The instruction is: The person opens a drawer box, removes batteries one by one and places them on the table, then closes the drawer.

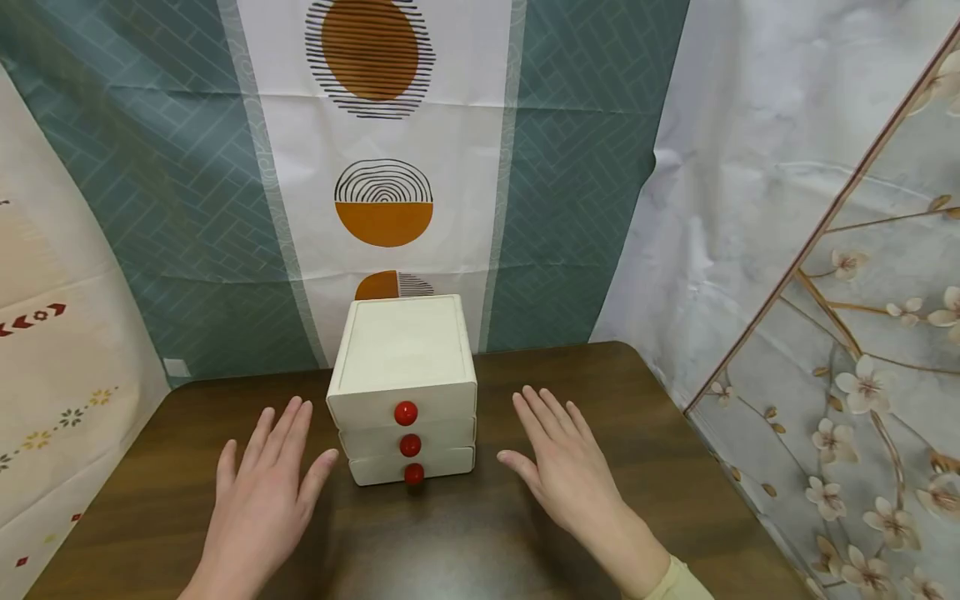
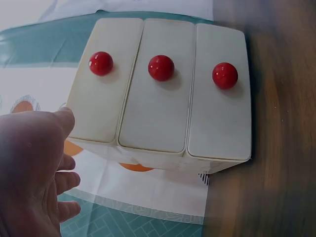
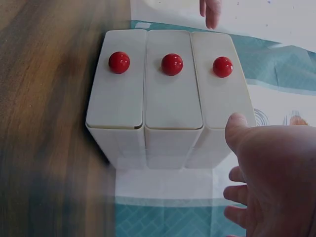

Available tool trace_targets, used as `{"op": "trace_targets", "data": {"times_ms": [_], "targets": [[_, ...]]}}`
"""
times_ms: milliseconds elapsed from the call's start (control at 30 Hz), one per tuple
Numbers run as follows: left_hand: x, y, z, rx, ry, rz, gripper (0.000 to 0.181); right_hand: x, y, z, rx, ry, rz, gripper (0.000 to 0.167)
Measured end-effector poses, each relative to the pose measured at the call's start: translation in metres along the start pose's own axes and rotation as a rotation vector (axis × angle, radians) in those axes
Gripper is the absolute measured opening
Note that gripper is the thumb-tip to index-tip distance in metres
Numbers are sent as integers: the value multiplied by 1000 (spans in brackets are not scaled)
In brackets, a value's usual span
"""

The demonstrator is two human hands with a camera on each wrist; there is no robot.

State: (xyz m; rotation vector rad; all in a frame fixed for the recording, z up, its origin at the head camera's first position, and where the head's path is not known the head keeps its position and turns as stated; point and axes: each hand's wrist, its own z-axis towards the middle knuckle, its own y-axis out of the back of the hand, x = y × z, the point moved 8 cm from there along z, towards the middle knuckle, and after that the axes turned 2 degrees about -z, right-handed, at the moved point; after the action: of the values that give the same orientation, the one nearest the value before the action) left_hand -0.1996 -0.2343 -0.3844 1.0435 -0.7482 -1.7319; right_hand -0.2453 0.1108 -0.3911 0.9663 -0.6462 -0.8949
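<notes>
A white chest of three stacked drawers (image 1: 408,346) stands on the table, each drawer front bearing a round red knob (image 1: 406,412). All three drawers look closed. To its left, my left hand (image 1: 262,492) is held with straight, slightly spread fingers, holding nothing. On the other side, my right hand (image 1: 562,467) is likewise flat, thumb out toward the chest, and grips nothing. Both wrist views show the drawer fronts turned sideways, with the left thumb (image 2: 61,118) and the right thumb (image 3: 237,126) overlapping the chest's outline; contact cannot be made out there. In the head view both hands are apart from it.
The dark wooden table (image 1: 420,550) has rounded back corners. Behind it hangs a green and white curtain (image 1: 577,167) with orange circle prints. A flowered cloth (image 1: 847,417) borders the right side, and a cream cloth (image 1: 60,350) the left.
</notes>
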Motion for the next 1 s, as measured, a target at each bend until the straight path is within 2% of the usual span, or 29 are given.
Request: {"op": "trace_targets", "data": {"times_ms": [267,567,1000], "targets": [[-7,8,8,-43,-38,-23,78,4,8,6,-35,23,-7,80],[-19,16,19,-49,-75,-16,78,11,17,14,-68,58,-9,80],[-31,17,29,-48,-120,-27,75,22,26,26,-80,90,2,80]]}}
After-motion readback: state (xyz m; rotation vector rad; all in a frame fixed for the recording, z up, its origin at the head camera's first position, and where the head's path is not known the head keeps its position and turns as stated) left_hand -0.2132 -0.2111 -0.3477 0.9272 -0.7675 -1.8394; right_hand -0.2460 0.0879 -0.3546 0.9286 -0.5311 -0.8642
